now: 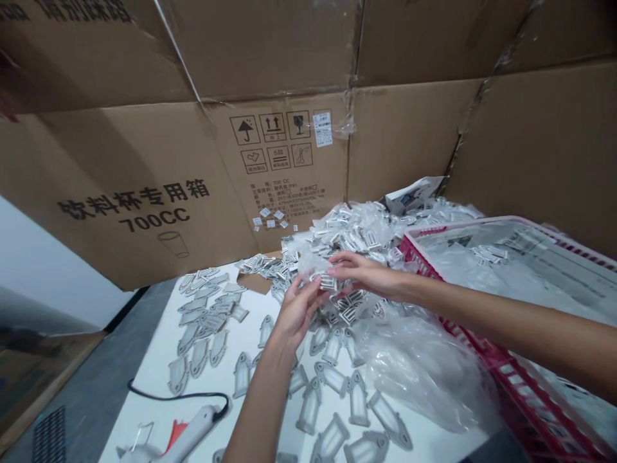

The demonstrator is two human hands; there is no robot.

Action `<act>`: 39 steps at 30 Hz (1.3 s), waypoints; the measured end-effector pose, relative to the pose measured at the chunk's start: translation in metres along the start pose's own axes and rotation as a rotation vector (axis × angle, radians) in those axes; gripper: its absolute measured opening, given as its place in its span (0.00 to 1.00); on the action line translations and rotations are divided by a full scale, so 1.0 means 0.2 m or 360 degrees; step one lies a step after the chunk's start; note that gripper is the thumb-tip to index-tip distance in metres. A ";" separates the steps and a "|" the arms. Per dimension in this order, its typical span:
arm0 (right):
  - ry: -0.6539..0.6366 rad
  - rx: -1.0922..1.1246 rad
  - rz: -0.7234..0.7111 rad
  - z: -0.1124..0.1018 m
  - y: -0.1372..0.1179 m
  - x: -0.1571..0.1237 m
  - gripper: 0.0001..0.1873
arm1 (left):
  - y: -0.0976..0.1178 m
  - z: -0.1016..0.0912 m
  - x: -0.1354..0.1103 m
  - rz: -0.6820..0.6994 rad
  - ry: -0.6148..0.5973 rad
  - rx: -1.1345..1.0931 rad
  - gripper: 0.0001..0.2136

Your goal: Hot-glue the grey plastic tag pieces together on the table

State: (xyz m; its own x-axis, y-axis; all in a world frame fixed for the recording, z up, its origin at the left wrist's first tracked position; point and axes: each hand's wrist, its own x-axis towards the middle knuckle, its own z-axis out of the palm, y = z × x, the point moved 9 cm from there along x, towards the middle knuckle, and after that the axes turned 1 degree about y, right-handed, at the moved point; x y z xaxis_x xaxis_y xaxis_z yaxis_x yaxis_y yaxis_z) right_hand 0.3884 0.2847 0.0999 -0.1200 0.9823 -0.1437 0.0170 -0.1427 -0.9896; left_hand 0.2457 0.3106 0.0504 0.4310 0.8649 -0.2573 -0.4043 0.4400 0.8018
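Above the heap of parts, my left hand (299,310) pinches a small silver-and-white slotted part (328,281) between thumb and fingers. My right hand (366,275) comes in from the right, its bent fingers closed at the same part. Thin clear plastic film (312,258) lies right by the fingertips; whether it is wrapped round the part I cannot tell. Behind and below the hands spreads a large pile of similar slotted parts (354,235). Larger grey frames with translucent panels (357,399) lie on the white tabletop (226,373) around my left forearm.
A pink basket (511,366) holding plastic film and parts stands at the right. Clear bags (419,366) lie beside it. A white glue gun (193,432) with a black cord rests at the front left. Large cardboard boxes (289,186) rise behind the table.
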 end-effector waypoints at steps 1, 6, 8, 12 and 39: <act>0.0040 0.0018 -0.0014 -0.01 0.01 0.00 0.25 | 0.00 0.00 0.00 0.0012 0.0014 -0.0012 0.16; 0.0283 -0.0111 -0.0157 -0.09 0.00 0.03 0.24 | -0.01 0.00 0.02 0.0002 0.0044 -0.0060 0.11; 0.0392 -0.0178 -0.0202 -0.13 -0.03 0.04 0.24 | -0.01 -0.02 0.02 0.0000 0.0062 -0.0093 0.08; 0.0313 -0.0572 -0.0363 -0.10 -0.15 0.03 0.17 | -0.01 -0.02 0.02 -0.0040 0.0038 -0.0144 0.09; 0.1445 -0.0458 -0.0085 -1.23 -0.38 -0.92 0.08 | 0.11 -0.16 0.17 0.0332 0.0361 0.0910 0.21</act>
State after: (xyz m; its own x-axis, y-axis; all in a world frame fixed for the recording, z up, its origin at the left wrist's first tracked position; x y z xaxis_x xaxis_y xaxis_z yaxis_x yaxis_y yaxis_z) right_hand 0.6526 0.1454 0.2012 0.6869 0.7227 0.0761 0.2920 -0.1786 -0.9396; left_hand 0.2256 0.3585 0.0424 0.1837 0.9754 -0.1222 0.0593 0.1131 0.9918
